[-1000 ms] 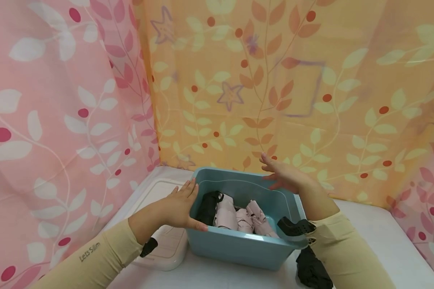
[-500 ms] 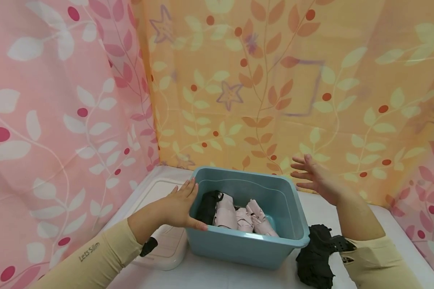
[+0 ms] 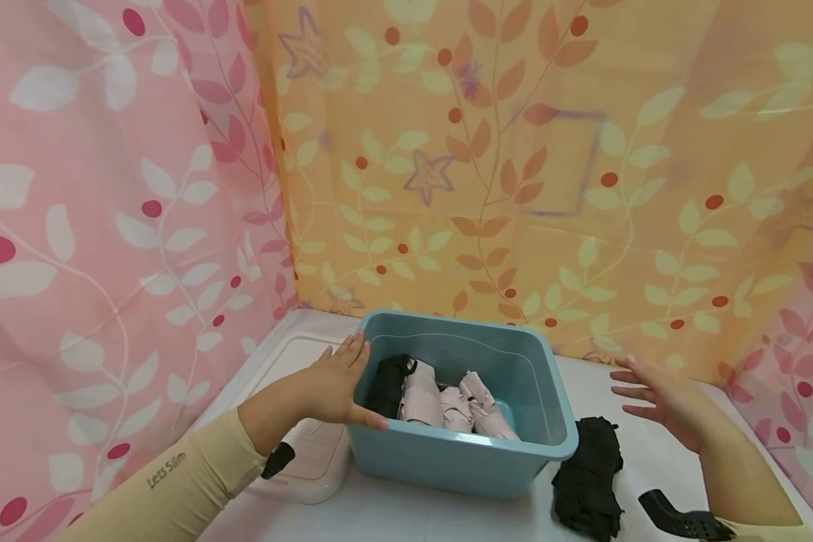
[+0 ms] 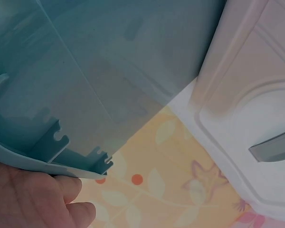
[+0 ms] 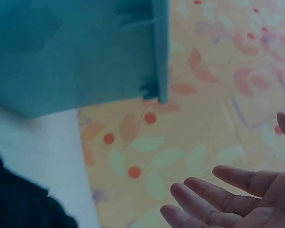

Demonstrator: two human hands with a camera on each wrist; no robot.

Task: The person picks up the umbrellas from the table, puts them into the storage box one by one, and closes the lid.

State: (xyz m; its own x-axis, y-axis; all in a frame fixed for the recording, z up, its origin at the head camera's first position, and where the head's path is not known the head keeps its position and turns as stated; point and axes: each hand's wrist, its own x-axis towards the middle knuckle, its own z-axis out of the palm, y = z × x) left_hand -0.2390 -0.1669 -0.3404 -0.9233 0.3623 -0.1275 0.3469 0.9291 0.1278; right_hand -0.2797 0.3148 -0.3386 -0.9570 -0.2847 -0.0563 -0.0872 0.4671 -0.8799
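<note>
A blue plastic bin (image 3: pixel 447 459) stands on the white table with rolled cloth bundles inside. One is a black roll (image 3: pixel 388 388) at the left; pale pink rolls (image 3: pixel 420 395) lie beside it. My left hand (image 3: pixel 339 380) rests against the bin's left rim, fingers straight, thumb along the front corner. From the left wrist view, that hand (image 4: pixel 33 199) touches the rim from outside. My right hand (image 3: pixel 667 403) is in the air to the right of the bin, fingers extended and holding nothing. Between them a black rolled cloth bundle (image 3: pixel 588 478) lies on the table.
A white lid (image 3: pixel 312 467) lies flat on the table left of the bin, partly behind my left arm. Floral cloth walls, pink (image 3: pixel 142 301) at left and orange (image 3: pixel 501 188) at the back, enclose the table. A black strap (image 3: pixel 684 519) is on my right wrist.
My right hand has moved from over the bin's right rim out to the right and down, uncovering the black bundle on the table. The left hand has stayed at the rim.
</note>
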